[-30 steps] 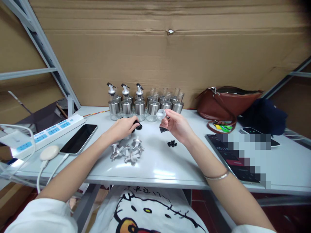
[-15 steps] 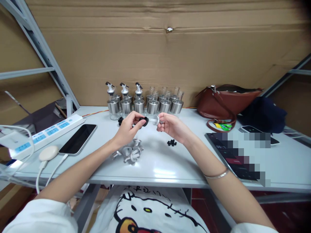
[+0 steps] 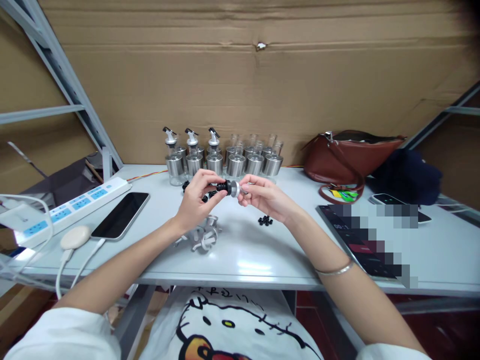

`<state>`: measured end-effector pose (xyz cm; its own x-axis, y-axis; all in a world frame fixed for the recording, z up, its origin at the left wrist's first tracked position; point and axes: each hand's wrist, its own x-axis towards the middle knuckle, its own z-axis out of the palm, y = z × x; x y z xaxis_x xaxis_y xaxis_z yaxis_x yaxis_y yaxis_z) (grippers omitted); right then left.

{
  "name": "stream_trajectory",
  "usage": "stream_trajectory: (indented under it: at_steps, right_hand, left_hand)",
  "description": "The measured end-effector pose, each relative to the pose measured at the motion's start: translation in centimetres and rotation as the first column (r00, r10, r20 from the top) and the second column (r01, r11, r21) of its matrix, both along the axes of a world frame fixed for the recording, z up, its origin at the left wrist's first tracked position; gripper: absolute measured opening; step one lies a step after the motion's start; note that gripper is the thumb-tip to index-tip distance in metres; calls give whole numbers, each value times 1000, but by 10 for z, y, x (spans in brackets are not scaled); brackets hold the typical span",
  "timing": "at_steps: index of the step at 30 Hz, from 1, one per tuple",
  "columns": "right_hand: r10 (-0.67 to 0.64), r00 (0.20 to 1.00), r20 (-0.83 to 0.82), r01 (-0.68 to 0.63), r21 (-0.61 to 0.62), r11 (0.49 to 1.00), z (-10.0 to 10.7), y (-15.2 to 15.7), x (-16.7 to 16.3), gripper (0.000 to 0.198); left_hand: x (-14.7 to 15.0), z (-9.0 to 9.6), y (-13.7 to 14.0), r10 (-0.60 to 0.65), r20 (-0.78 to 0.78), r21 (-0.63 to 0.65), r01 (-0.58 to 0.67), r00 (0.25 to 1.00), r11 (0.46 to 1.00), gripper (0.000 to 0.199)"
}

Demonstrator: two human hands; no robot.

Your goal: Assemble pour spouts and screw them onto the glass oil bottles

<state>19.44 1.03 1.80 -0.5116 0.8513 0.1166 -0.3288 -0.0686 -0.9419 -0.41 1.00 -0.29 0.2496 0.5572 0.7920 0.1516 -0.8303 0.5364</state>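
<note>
Head view: left hand (image 3: 195, 200) pinches a black stopper (image 3: 223, 187); right hand (image 3: 264, 196) pinches a silver spout (image 3: 235, 189) set against it, mid-table. From that pair, black rings (image 3: 265, 220) lie at four o'clock, loose spouts (image 3: 206, 241) at seven, topped bottles (image 3: 194, 164) at ten, open bottles (image 3: 255, 164) at two.

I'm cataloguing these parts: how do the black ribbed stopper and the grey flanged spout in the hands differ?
The black ribbed stopper is dark and ringed; the grey flanged spout is pale, with a round flange. The left hand holds the stopper, the right hand the spout. Both are held up, end to end.
</note>
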Motion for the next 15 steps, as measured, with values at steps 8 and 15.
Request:
stream_trajectory:
  at_steps: [8,15]
  right_hand:
    - [-40,999,-23,41,62,997,-1,0,-1,21]
    - [-54,998,-11,55,109,993,1,-3,-3,24]
  left_hand:
    - [0,2,-3,7,-25,-7,-7,1000,1000,16]
    - [-1,9,-7,118,-102,112,-106,988,988,15]
